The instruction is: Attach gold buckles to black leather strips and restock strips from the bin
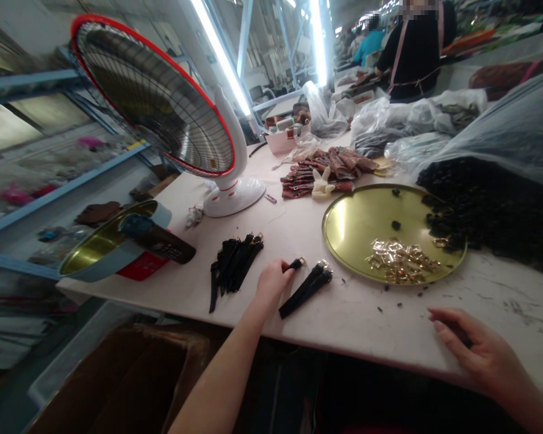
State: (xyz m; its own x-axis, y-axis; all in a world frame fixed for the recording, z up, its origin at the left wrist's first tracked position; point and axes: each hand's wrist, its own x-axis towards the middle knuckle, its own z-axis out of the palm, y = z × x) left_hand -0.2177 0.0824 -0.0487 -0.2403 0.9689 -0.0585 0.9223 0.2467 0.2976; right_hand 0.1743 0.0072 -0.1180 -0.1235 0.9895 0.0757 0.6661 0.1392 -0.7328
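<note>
Pinched in my left hand (274,282) is a black strap with a metal buckle (295,263), held low over the table. Just right of it lies a small stack of black buckled straps (306,290). Farther left a larger pile of black straps (236,260) rests on the tabletop. My right hand (473,343) hovers at the table's front right, its fingers loosely curved and apart, with nothing seen in it. Between and beyond the hands sits a round gold tray (344,226) bearing a heap of shiny gold buckles (400,262).
A white fan with a red rim (228,196) stands at the back left. Near the left edge are a gold-lined basin (85,253) and a dark handset (165,241). Black pieces under plastic (493,205) heap at right. Red-brown pieces (319,172) lie behind; a person (416,54) stands beyond.
</note>
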